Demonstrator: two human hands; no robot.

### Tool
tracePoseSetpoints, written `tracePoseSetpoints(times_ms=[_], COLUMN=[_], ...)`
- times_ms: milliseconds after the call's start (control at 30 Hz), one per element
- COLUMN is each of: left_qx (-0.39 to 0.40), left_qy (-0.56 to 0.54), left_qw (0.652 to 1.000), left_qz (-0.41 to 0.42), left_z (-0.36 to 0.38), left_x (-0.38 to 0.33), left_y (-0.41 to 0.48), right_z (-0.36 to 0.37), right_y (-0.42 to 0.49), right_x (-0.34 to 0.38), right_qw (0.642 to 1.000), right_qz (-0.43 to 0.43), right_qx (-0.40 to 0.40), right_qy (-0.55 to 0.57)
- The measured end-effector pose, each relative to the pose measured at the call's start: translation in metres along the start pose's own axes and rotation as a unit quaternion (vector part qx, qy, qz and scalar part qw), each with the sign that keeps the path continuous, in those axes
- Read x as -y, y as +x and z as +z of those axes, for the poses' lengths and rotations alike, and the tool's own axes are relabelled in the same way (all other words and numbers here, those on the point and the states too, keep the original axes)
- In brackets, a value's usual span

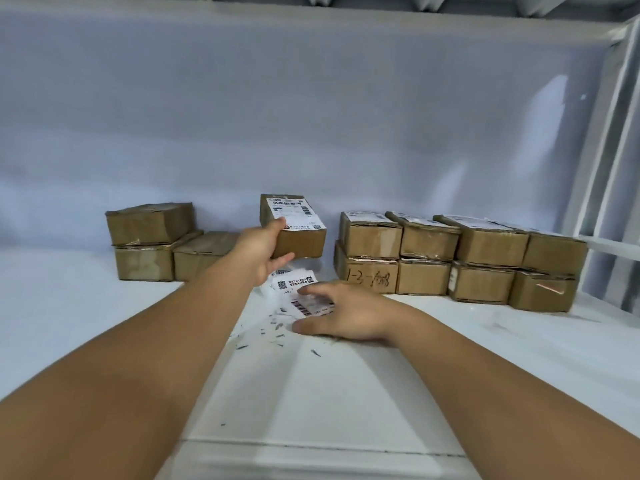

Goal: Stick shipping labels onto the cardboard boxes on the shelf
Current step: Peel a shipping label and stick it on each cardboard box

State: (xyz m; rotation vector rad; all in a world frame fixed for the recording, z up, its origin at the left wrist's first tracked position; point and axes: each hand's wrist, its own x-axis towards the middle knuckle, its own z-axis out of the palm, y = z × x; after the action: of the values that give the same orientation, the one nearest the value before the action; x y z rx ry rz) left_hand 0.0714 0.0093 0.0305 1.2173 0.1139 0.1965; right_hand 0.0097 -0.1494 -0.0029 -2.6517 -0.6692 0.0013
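My left hand (pixel 268 245) grips a small cardboard box (pixel 301 239) by its near left corner and holds it lifted and tilted above the shelf; a white shipping label (pixel 294 213) covers its top. Below it lies a loose pile of white shipping labels (pixel 294 289) on the white shelf (pixel 86 306). My right hand (pixel 341 313) rests on the pile's right side with fingers spread flat. Three unlabelled boxes (pixel 152 244) stand at the back left. A two-high row of several boxes (pixel 457 258) stands at the back right, the upper ones bearing labels on top.
A pale back wall (pixel 311 116) closes the shelf behind the boxes. A white metal upright and crossbar (pixel 602 168) frame the right end. Small dark scraps (pixel 277 336) lie scattered on the shelf in front of the labels. The shelf's front edge (pixel 311 448) runs below my forearms.
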Motion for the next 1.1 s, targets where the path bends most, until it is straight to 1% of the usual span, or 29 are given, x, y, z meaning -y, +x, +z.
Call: tracePoseSetpoints(times_ms=[67, 233, 400, 467, 567, 633, 700, 733, 800, 867, 900, 1000, 1100], left_qx=[-0.001, 0.008, 0.034, 0.039, 0.039, 0.037, 0.044, 0.049, 0.056, 0.052, 0.044, 0.023, 0.023], left_qy=[0.009, 0.040, 0.079, 0.082, 0.093, 0.109, 0.113, 0.113, 0.116, 0.120, 0.123, 0.113, 0.094], left_qw=[1.000, 0.999, 0.996, 0.996, 0.995, 0.993, 0.993, 0.992, 0.991, 0.991, 0.991, 0.991, 0.993], left_qz=[0.003, 0.012, -0.007, -0.009, -0.005, 0.000, 0.008, 0.011, 0.018, 0.027, 0.037, 0.067, 0.063], left_z=[0.004, 0.004, 0.000, 0.001, 0.001, 0.001, 0.001, 0.002, 0.004, 0.006, 0.007, 0.009, 0.007], left_x=[0.003, 0.011, 0.008, 0.009, 0.010, 0.012, 0.012, 0.012, 0.011, 0.011, 0.010, 0.008, 0.006], left_y=[0.005, 0.011, 0.004, 0.003, 0.002, 0.001, 0.001, 0.002, 0.000, -0.001, -0.002, -0.004, -0.004], right_z=[0.000, -0.003, -0.002, 0.000, 0.003, 0.006, 0.008, 0.008, 0.009, 0.012, 0.013, 0.011, 0.008], right_y=[0.001, -0.002, -0.005, -0.006, -0.006, -0.002, 0.005, 0.007, 0.009, 0.009, 0.008, 0.004, 0.001], right_x=[-0.002, 0.002, 0.005, 0.008, 0.012, 0.012, 0.008, 0.006, 0.004, 0.006, 0.008, 0.014, 0.016], right_qw=[1.000, 1.000, 0.999, 0.998, 0.997, 0.996, 0.998, 0.999, 1.000, 0.997, 0.996, 0.998, 0.997], right_qz=[0.007, -0.008, -0.025, -0.042, -0.045, -0.042, -0.028, -0.014, 0.011, 0.009, 0.004, 0.001, -0.012], right_qx=[0.012, 0.007, 0.029, 0.034, 0.034, 0.014, -0.026, -0.034, -0.005, 0.039, 0.051, 0.059, 0.062], right_qy=[-0.010, -0.021, 0.011, 0.017, 0.050, 0.078, 0.053, 0.030, -0.021, -0.067, -0.072, -0.033, -0.036])
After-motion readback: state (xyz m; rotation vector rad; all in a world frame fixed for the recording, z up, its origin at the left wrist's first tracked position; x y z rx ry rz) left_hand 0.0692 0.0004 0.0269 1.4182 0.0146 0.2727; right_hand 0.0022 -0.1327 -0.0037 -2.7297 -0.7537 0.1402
